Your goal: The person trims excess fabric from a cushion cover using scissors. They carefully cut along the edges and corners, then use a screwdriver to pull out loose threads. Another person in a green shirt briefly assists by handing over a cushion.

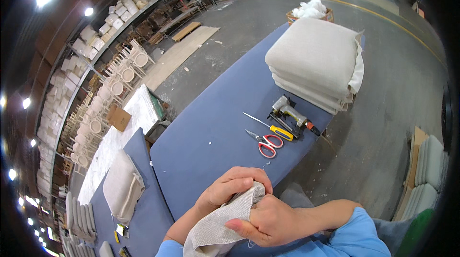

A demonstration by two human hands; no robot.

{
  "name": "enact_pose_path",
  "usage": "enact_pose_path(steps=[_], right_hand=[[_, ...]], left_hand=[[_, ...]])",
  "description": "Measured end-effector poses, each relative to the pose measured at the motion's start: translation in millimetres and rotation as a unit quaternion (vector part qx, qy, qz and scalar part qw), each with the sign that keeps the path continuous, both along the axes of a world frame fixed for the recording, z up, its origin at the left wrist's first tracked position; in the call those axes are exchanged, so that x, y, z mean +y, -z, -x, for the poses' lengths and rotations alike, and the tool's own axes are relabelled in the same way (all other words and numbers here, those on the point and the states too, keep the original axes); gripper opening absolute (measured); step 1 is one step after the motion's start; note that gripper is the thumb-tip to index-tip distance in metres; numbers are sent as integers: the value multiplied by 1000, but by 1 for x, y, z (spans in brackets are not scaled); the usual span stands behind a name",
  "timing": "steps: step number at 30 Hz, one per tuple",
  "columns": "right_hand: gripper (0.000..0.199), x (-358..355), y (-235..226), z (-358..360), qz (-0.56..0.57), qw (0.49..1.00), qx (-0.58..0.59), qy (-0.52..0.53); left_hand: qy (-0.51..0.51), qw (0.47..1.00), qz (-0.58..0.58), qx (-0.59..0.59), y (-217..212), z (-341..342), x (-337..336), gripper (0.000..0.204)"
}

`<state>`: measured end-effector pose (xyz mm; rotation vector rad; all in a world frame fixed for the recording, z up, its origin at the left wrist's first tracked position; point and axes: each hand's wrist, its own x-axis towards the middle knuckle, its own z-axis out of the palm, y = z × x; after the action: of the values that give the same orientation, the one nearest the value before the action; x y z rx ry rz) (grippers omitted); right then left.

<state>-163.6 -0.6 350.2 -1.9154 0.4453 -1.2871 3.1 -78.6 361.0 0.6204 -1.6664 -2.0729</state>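
Observation:
Close to my body, a piece of light grey woven fabric (218, 223) is bunched up between my hands. My left hand (232, 187) is closed around its upper end from the far side, fingers curled over the gathered part. From the right, my right hand (275, 221) grips the same fabric with its thumb lying along it. Whatever may be inside the folds is hidden. Beyond my hands on the blue table (206, 127) lie scissors (269, 146) with red and white handles, a screwdriver (281, 133) with a yellow handle, and a pneumatic staple gun (290, 112).
A stack of fabric-covered seat cushions (311, 53) stands at the table's far end, with a basket of white stuffing (310, 10) behind. Another cushion (122, 185) lies on a second blue table at left. Chair frames (115, 84) line the far left; more cushions (426, 171) are stacked at right.

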Motion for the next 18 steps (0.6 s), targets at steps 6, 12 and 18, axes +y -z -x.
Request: enact_pose_path(steps=[6,12,18], right_hand=[[58,-7,1,1,-24,1000,-11,-4],[41,-7,-10,5,-57,994,67,-60],[32,-7,6,4,-51,995,50,-71]], left_hand=[[29,999,-16,3,2,-1,-11,46],[135,990,28,-38,9,-3,-42,54],[39,995,-4,-90,47,-15,-40,64]])
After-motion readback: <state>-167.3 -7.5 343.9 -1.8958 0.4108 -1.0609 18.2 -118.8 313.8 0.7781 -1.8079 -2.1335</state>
